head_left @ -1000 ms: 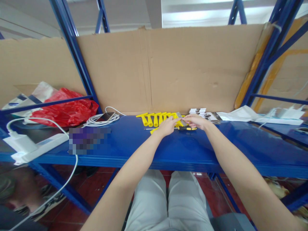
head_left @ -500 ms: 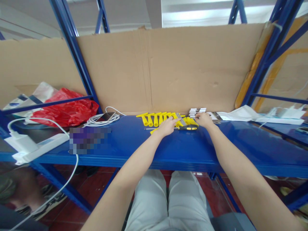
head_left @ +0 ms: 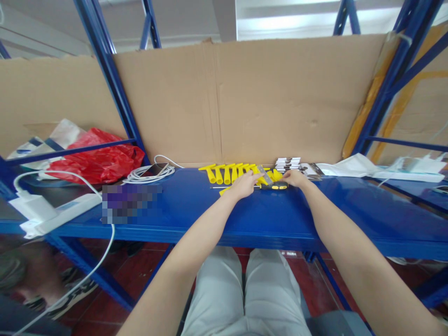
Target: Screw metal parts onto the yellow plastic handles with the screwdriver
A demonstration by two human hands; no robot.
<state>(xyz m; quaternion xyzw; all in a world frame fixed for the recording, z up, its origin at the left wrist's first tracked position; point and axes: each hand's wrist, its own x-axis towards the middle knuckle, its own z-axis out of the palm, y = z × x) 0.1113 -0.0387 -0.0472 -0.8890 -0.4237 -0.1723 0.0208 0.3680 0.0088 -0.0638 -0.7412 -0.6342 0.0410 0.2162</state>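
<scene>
My left hand [head_left: 242, 185] is closed around a yellow-handled scraper [head_left: 265, 175], whose flat metal blade points right. The handle's yellow end sticks out below the hand. My right hand [head_left: 294, 178] has its fingers pinched together beside small yellow pieces [head_left: 276, 175], just right of the blade; what is between the fingertips is too small to make out. Under both hands lies a screwdriver [head_left: 275, 186] with a black and yellow handle. Several yellow T-shaped handles [head_left: 219, 175] stand in a row left of and behind my left hand.
Behind the right hand is a stack of small white boxes [head_left: 287, 164], with flat packets [head_left: 311, 171] alongside. A coiled white cable [head_left: 151, 175], power strip [head_left: 70, 211] and red plastic bag [head_left: 100, 156] lie left. Cardboard [head_left: 266, 102] walls the back of the blue shelf [head_left: 196, 210].
My right hand has moved slightly down and left, from beside the white boxes to the yellow pieces near the blade. The left hand with the scraper has barely moved.
</scene>
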